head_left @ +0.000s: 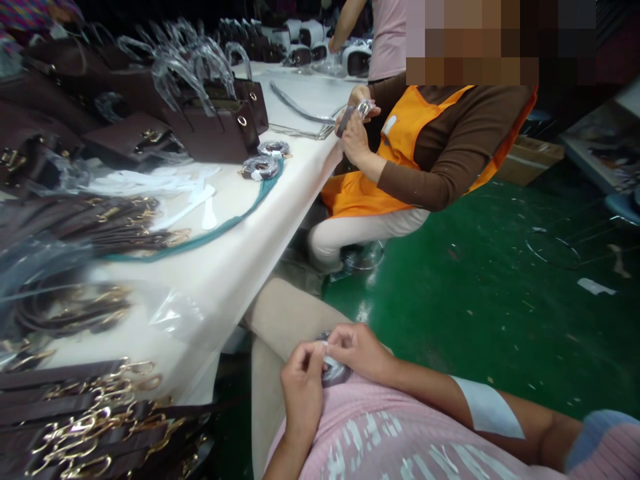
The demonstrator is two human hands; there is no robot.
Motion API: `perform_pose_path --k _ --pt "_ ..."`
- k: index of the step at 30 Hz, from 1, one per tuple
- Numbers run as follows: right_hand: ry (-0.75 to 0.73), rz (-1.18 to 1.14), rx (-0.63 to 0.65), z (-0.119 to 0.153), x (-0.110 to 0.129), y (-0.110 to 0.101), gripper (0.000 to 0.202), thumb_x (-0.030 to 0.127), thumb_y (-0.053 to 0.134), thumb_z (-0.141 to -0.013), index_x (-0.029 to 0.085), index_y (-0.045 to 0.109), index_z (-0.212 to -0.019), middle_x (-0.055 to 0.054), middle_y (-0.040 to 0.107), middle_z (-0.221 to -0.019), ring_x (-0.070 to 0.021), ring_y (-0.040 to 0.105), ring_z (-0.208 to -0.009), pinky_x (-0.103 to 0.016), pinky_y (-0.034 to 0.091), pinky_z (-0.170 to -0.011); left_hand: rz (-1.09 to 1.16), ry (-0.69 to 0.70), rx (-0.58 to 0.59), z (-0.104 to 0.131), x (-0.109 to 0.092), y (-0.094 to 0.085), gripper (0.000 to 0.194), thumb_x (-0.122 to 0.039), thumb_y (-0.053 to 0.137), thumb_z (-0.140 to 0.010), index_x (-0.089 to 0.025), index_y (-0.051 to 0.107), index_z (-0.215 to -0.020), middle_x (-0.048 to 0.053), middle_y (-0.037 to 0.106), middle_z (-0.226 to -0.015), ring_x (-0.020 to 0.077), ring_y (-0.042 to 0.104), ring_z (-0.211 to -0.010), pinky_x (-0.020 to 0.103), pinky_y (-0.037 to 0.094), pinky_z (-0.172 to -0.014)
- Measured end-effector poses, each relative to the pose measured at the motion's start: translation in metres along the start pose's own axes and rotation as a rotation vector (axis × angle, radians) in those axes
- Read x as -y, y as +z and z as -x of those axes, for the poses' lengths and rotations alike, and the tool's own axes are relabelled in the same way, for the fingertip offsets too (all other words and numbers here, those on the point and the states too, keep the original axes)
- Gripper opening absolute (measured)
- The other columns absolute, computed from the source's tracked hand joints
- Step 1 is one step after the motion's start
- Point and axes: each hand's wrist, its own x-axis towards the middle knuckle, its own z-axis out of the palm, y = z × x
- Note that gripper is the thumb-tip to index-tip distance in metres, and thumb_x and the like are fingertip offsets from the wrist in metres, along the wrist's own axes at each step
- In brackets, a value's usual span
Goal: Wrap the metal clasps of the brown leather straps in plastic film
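A coiled bag strap (pixel 336 375), dark and wrapped in clear plastic, rests on my lap. My left hand (pixel 303 381) is closed at its left side, thumb and fingertips pinched together. From the right, my right hand (pixel 361 352) pinches at the coil's upper edge, its fingertips almost meeting those of the left. A whitish strip shows on the coil between the fingertips; its ends are hidden by my fingers. Two similar wrapped coils (pixel 261 167) with white strips lie on the table beside a brown handbag (pixel 213 127).
Straps with gold clasps (pixel 95 413) hang over the near end of the white table (pixel 220 270). White strips (pixel 150 183) and a green cord (pixel 220 232) lie farther up. Across the corner, a co-worker in an orange apron (pixel 400 153) holds another strap. A cardboard box (pixel 527 160) stands behind.
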Motion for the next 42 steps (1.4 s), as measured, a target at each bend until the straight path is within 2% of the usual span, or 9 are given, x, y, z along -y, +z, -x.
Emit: perform_pose_path --k 6,9,14,18,21,24,27,33,42 --pt "-0.01 0.261 -0.063 -0.001 0.009 0.006 0.01 0.022 0.065 -0.073 0.016 0.06 -0.067 0.005 0.052 -0.055 -0.0077 0.043 -0.053 -0.019 0.023 -0.047 -0.101 0.151 -0.013 0.001 0.001 0.0 0.027 -0.042 0.058 -0.087 -0.018 0.066 -0.077 0.003 0.065 -0.073 0.0183 0.058 -0.071 0.026 0.043 -0.069" --pt "-0.014 0.081 -0.065 -0.001 0.0 0.005 0.014 0.024 0.064 -0.076 0.016 0.058 -0.068 0.005 0.052 -0.056 -0.0077 0.043 -0.052 -0.019 0.027 -0.048 -0.041 0.12 0.053 -0.003 0.001 -0.001 0.033 -0.046 0.054 -0.089 -0.017 0.067 -0.078 0.002 0.062 -0.068 0.0174 0.057 -0.067 0.026 0.044 -0.067" --pt "0.007 -0.233 -0.02 -0.001 -0.011 0.003 0.023 0.034 0.067 -0.077 0.016 0.055 -0.071 0.003 0.059 -0.061 -0.0093 0.05 -0.055 -0.02 0.036 -0.052 0.075 -0.083 0.097 -0.014 0.0 -0.001 0.048 -0.053 0.064 -0.079 -0.015 0.065 -0.107 0.001 0.063 -0.068 0.0164 0.059 -0.063 0.026 0.047 -0.063" --pt "-0.017 -0.247 -0.042 0.0 -0.011 0.001 0.02 0.031 0.071 -0.075 0.015 0.061 -0.082 0.005 0.054 -0.059 -0.0073 0.045 -0.052 -0.019 0.031 -0.049 0.067 -0.122 0.196 -0.016 -0.001 -0.003 0.033 -0.047 0.066 -0.078 -0.015 0.069 -0.082 0.0 0.062 -0.062 0.0131 0.054 -0.06 0.022 0.041 -0.058" --pt "-0.143 -0.125 -0.048 0.0 -0.006 -0.002 0.017 0.028 0.069 -0.079 0.016 0.071 -0.092 0.003 0.057 -0.065 -0.009 0.049 -0.058 -0.021 0.036 -0.054 0.161 -0.18 0.197 -0.016 0.001 -0.005 0.032 -0.045 0.068 -0.077 -0.015 0.063 -0.068 -0.002 0.057 -0.055 0.0099 0.049 -0.054 0.019 0.036 -0.054" --pt "-0.366 0.032 -0.047 0.001 -0.002 -0.007 0.015 0.03 0.066 -0.086 0.02 0.077 -0.086 -0.003 0.063 -0.081 -0.0137 0.059 -0.076 -0.025 0.045 -0.069 0.307 -0.279 0.22 -0.02 0.007 -0.007 0.033 -0.045 0.071 -0.075 -0.015 0.06 -0.068 -0.003 0.054 -0.051 0.0079 0.046 -0.049 0.017 0.033 -0.051" --pt "-0.486 0.122 -0.009 0.001 0.0 -0.012 0.019 0.033 0.062 -0.09 0.022 0.079 -0.09 -0.005 0.062 -0.086 -0.0146 0.06 -0.081 -0.027 0.047 -0.074 0.366 -0.363 0.239 -0.024 0.01 -0.006 0.031 -0.041 0.075 -0.07 -0.014 0.061 -0.067 -0.003 0.053 -0.049 0.0069 0.047 -0.046 0.016 0.031 -0.049" --pt "-0.47 0.138 0.087 0.006 0.002 -0.025 0.02 0.034 0.061 -0.092 0.023 0.078 -0.094 -0.004 0.063 -0.083 -0.0126 0.061 -0.076 -0.024 0.046 -0.07 0.472 -0.38 0.197 -0.024 0.005 0.003 0.032 -0.037 0.081 -0.064 -0.012 0.061 -0.062 -0.002 0.053 -0.048 0.005 0.042 -0.042 0.016 0.026 -0.045" --pt "-0.428 0.004 0.106 0.022 -0.009 -0.028 0.021 0.037 0.066 -0.088 0.021 0.08 -0.089 -0.004 0.067 -0.077 -0.0131 0.061 -0.072 -0.023 0.045 -0.067 0.64 -0.412 -0.025 -0.025 0.011 -0.005 0.052 -0.048 0.09 -0.044 -0.014 0.054 -0.06 -0.007 0.042 -0.049 0.0037 0.035 -0.045 0.016 0.028 -0.047"
